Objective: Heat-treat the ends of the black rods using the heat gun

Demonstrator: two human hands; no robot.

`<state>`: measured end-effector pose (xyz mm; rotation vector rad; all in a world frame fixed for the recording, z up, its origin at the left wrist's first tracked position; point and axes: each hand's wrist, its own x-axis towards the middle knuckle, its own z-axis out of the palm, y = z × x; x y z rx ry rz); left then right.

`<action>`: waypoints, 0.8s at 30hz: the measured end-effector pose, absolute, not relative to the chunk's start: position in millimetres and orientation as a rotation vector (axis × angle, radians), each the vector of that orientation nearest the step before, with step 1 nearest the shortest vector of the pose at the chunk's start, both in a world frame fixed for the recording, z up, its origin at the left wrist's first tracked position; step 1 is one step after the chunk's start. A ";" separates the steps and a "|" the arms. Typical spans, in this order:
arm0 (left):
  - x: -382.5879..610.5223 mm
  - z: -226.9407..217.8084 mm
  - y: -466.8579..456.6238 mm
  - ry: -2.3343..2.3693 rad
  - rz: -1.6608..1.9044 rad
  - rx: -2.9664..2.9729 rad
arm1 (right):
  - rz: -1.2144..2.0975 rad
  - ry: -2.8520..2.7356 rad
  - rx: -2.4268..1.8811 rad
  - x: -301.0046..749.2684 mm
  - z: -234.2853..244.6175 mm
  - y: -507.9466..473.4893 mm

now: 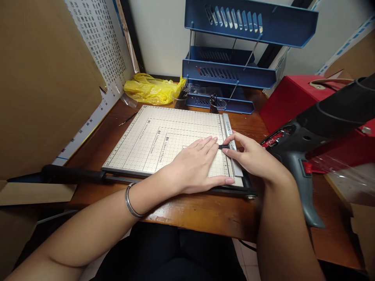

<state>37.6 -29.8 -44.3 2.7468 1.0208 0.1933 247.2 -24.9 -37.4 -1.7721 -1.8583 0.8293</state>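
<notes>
A paper cutter board (152,136) with a printed grid lies on the wooden desk (199,212). My left hand (195,166) rests flat on the board's right part, fingers stretched out together, fingertips at a small thin black piece (224,146). My right hand (249,154) pinches that black piece between thumb and fingers, over the metal ruler strip (231,134) at the board's right edge. A metal bangle is on my left wrist. The cutter's black handle (70,173) lies along the near left edge.
A blue stacked letter tray (231,72) stands at the back, with two small clear cups of black bits before it. A yellow plastic bag (149,89) lies back left. A black and grey heat gun (307,144) and red box (295,97) sit right. Cardboard leans at left.
</notes>
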 end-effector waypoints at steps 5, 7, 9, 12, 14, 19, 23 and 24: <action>37.4 -44.7 -29.2 1.026 0.208 2.759 | 0.734 -1.830 -1.733 244.1 -45.1 -25.4; 37.2 -44.4 -29.6 1.026 0.215 2.766 | 0.690 -1.829 -1.719 243.1 -46.4 -25.6; 37.2 -43.3 -30.2 1.024 0.208 2.768 | 0.685 -1.835 -1.703 242.6 -46.7 -25.4; 37.4 -41.3 -31.1 1.014 0.192 2.766 | 0.669 -1.848 -1.690 243.0 -46.7 -25.2; 37.6 -40.3 -31.3 1.005 0.195 2.768 | 0.620 -1.870 -1.670 243.9 -47.3 -25.5; 36.3 -40.6 -29.5 0.981 0.165 2.775 | 0.610 -1.856 -1.639 246.0 -50.7 -25.1; 34.9 -42.5 -27.4 0.964 0.174 2.777 | 0.569 -1.775 -1.697 243.8 -53.0 -23.6; 34.9 -42.9 -27.2 0.970 0.169 2.777 | 0.556 -1.766 -1.725 242.5 -53.1 -23.6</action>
